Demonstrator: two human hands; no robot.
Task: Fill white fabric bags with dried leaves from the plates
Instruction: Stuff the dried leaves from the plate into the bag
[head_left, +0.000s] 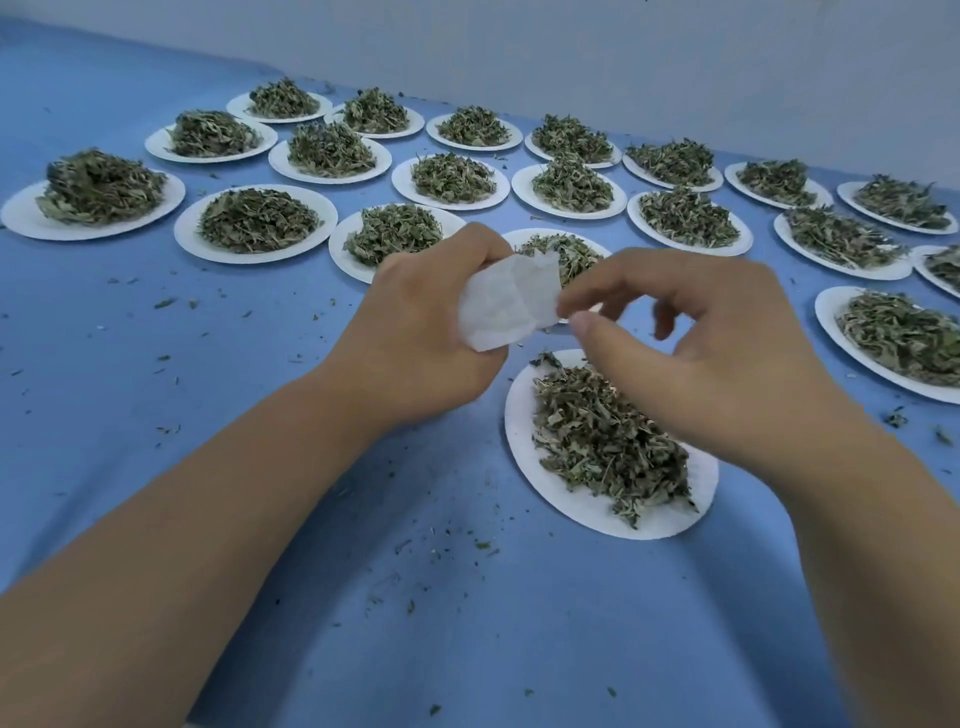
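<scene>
— Where is the white fabric bag (506, 306)?

— Held up in the air between both hands, above the far rim of the nearest plate (582, 512) and not touching the surface (467, 623).

— How are the hands holding it?

— The left hand (415, 332) has its fingers curled round the bag's left side and grips it. The right hand (701, 343) pinches the bag's right edge between thumb and forefinger, with its other fingers loosely bent behind.

— Is anything in the bag?

— I cannot tell; it looks flat and a little crumpled, and its mouth is hard to make out.

— And the leaves?

— A loose heap of dried leaves (608, 441) lies on the nearest plate, just below the right hand; the wrist hides part of it. More white plates (26, 218), each with its own green heap, stand in rows across the far half of the blue surface, from far left to the right edge.

— Anything else?

— Small leaf crumbs (165, 303) lie scattered over the blue cloth, mostly around the forearms. A pale wall (623, 52) runs behind the last row.
</scene>
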